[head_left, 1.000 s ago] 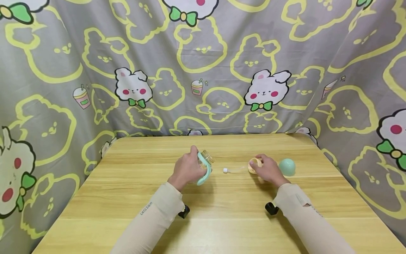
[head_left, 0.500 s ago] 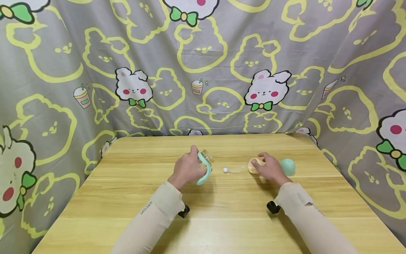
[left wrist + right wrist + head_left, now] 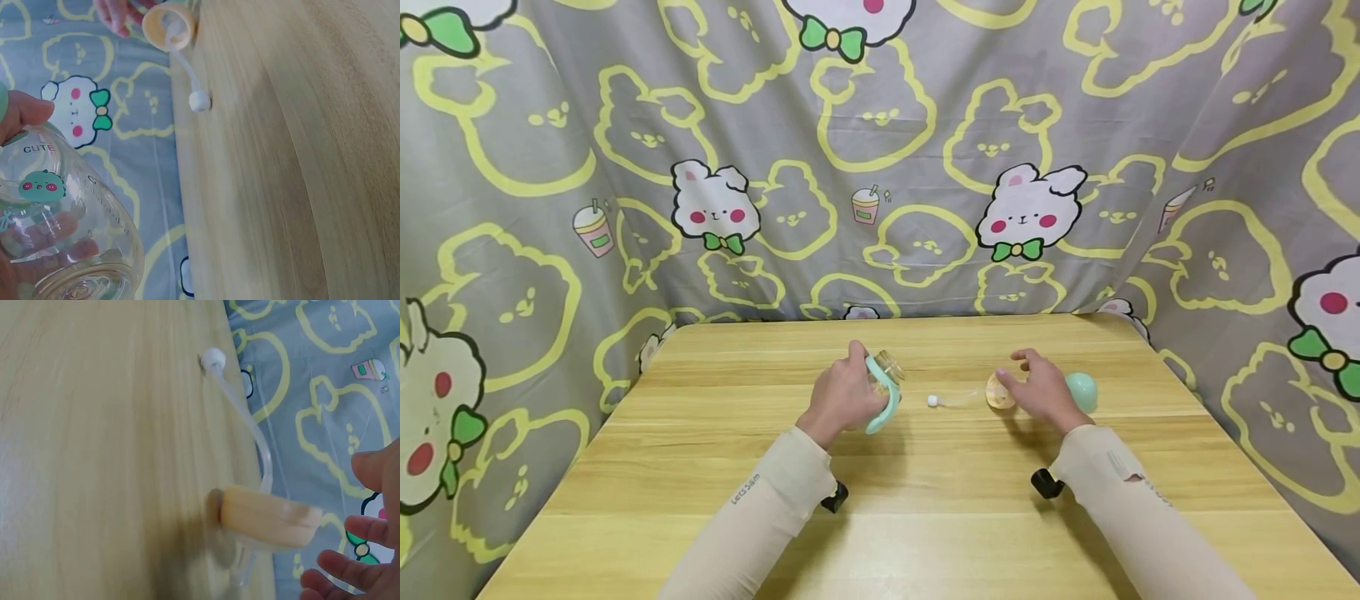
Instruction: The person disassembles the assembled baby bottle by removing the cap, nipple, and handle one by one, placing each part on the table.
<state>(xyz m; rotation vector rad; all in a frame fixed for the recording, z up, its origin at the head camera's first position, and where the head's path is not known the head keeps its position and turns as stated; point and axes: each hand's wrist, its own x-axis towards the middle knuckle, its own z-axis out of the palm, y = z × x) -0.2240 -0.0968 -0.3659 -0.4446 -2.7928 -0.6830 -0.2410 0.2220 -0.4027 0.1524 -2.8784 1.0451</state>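
In the head view my left hand (image 3: pixel 847 393) grips a clear baby bottle (image 3: pixel 103 215) with mint handles (image 3: pixel 891 407). Its open threaded neck (image 3: pixel 889 365) tilts to the right. Fingers show through the clear wall in the left wrist view. A cream bottle collar (image 3: pixel 272 519) stands on its edge on the table, with a clear straw (image 3: pixel 250 425) running from it to a white weighted end (image 3: pixel 933 401). My right hand (image 3: pixel 1042 387) is just right of the collar, fingers spread. The right wrist view shows a gap between those fingers and the collar.
A mint dome cap (image 3: pixel 1082 392) sits on the wooden table (image 3: pixel 925 517), to the right of my right hand and partly behind it. A patterned curtain (image 3: pixel 880 250) hangs behind the far table edge and along both sides.
My right hand has let go of the cream collar and drawn slightly right, its fingers opening. The collar has tipped onto its edge. The left hand and bottle have stayed in place.
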